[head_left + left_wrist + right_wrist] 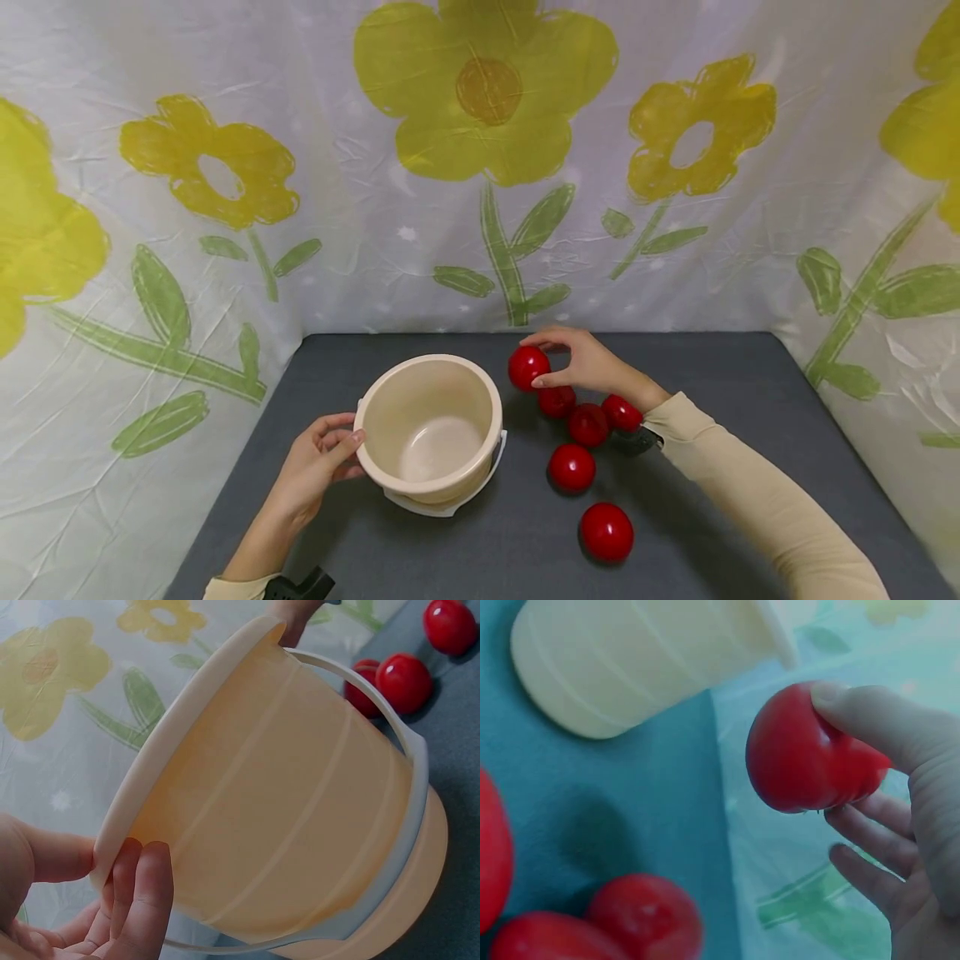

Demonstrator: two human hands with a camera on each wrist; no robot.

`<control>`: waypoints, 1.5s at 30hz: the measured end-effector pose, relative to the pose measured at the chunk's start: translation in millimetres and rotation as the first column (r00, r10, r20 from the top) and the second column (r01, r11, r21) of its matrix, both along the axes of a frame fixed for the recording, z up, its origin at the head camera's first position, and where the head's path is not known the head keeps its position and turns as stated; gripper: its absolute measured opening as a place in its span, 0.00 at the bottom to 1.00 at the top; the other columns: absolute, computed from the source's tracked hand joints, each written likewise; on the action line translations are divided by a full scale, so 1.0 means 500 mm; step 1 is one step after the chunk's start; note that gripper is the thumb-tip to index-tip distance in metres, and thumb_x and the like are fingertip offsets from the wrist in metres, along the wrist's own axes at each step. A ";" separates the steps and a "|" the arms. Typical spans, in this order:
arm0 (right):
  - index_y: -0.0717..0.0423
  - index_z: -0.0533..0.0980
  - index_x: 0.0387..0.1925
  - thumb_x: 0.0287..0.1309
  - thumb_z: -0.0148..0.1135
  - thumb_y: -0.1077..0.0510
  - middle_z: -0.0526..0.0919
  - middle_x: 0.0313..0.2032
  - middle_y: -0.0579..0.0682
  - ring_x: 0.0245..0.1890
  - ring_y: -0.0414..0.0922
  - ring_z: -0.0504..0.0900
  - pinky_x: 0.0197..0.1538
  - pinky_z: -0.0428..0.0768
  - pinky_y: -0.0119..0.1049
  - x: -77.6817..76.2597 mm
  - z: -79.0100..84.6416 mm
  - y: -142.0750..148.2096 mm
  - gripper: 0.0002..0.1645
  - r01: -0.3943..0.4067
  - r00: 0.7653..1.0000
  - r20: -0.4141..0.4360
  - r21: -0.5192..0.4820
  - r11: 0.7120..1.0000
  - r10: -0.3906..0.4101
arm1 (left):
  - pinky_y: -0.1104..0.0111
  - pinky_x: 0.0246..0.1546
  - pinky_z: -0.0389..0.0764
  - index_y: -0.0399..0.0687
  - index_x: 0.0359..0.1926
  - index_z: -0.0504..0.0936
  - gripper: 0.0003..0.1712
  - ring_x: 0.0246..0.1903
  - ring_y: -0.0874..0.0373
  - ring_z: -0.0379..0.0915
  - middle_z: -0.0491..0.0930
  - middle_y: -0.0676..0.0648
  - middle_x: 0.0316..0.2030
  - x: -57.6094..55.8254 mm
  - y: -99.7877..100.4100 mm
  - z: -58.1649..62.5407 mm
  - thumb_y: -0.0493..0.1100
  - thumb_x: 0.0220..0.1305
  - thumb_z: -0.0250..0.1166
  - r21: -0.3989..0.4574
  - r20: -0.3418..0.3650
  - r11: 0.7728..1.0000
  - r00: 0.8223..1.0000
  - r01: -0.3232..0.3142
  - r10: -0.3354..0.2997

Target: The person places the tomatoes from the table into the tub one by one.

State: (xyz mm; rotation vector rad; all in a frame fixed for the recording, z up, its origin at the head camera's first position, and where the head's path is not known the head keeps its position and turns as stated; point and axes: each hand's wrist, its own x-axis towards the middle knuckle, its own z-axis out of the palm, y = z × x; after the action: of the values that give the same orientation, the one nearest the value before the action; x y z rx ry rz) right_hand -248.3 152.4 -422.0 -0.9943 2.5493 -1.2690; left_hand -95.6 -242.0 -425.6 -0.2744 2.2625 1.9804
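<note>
On the left, my left hand (318,458) pinches the rim of a cream plastic bucket (491,408), thumb on the rim and fingers against the outer wall. The bucket's inside shows bare, and its white handle (420,772) hangs down along the side. My right hand (588,360) holds a glossy red tomato (528,367) between thumb and fingers, to the right of the bucket. In the right wrist view this tomato (791,754) is raised above the tabletop, with the bucket (622,660) beyond it.
Several more red tomatoes lie on the dark grey table (510,550) right of the bucket, among them one at the front (607,532) and one under my right wrist (621,412). A white flower-printed curtain (375,250) hangs behind the table and along its sides.
</note>
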 end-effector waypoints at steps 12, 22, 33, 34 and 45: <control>0.47 0.74 0.62 0.50 0.77 0.56 0.75 0.58 0.49 0.59 0.49 0.75 0.63 0.79 0.49 -0.007 0.051 -0.031 0.37 -0.032 0.997 0.068 -0.136 0.990 0.041 | 0.72 0.30 0.86 0.31 0.65 0.60 0.28 0.27 0.66 0.80 0.82 0.56 0.32 0.000 0.002 -0.006 0.36 0.70 0.60 0.012 0.001 1.000 1.000 -0.012 0.012; 0.50 0.75 0.59 0.47 0.78 0.59 0.75 0.56 0.51 0.58 0.50 0.76 0.62 0.79 0.51 -0.005 0.078 -0.076 0.35 -0.082 0.995 0.036 -0.179 0.980 0.090 | 0.72 0.31 0.86 0.31 0.65 0.61 0.28 0.27 0.67 0.80 0.81 0.57 0.32 -0.003 0.005 -0.005 0.36 0.70 0.60 0.001 0.005 1.000 1.000 -0.018 0.018; 0.49 0.75 0.58 0.48 0.78 0.58 0.80 0.56 0.49 0.56 0.47 0.80 0.62 0.80 0.43 0.007 0.089 -0.130 0.34 -0.150 0.988 0.010 -0.178 0.972 0.154 | 0.73 0.30 0.85 0.31 0.64 0.62 0.27 0.27 0.67 0.80 0.81 0.57 0.31 -0.004 0.007 -0.005 0.36 0.69 0.60 0.006 0.007 1.000 1.000 -0.030 0.030; 0.50 0.75 0.58 0.48 0.78 0.57 0.80 0.56 0.49 0.56 0.46 0.80 0.62 0.80 0.42 0.008 0.089 -0.133 0.34 -0.156 0.987 0.006 -0.177 0.972 0.160 | 0.73 0.30 0.85 0.31 0.64 0.62 0.27 0.27 0.67 0.79 0.81 0.57 0.31 -0.004 0.007 -0.005 0.36 0.69 0.60 0.007 0.006 1.000 1.000 -0.030 0.030; 0.53 0.76 0.56 0.48 0.78 0.60 0.81 0.54 0.50 0.54 0.43 0.82 0.59 0.82 0.37 0.007 0.096 -0.185 0.32 -0.257 0.965 0.004 -0.189 0.948 0.262 | 0.73 0.28 0.85 0.31 0.59 0.64 0.24 0.26 0.66 0.80 0.82 0.58 0.30 -0.001 0.007 -0.006 0.34 0.68 0.61 0.042 -0.012 0.998 0.998 -0.055 0.055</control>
State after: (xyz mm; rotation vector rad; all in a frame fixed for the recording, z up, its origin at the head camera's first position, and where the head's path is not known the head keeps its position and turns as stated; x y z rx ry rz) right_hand -244.8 59.8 -374.0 -1.2877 2.2155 -1.4495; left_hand -96.2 -238.6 -428.8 -0.3239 2.2423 2.0587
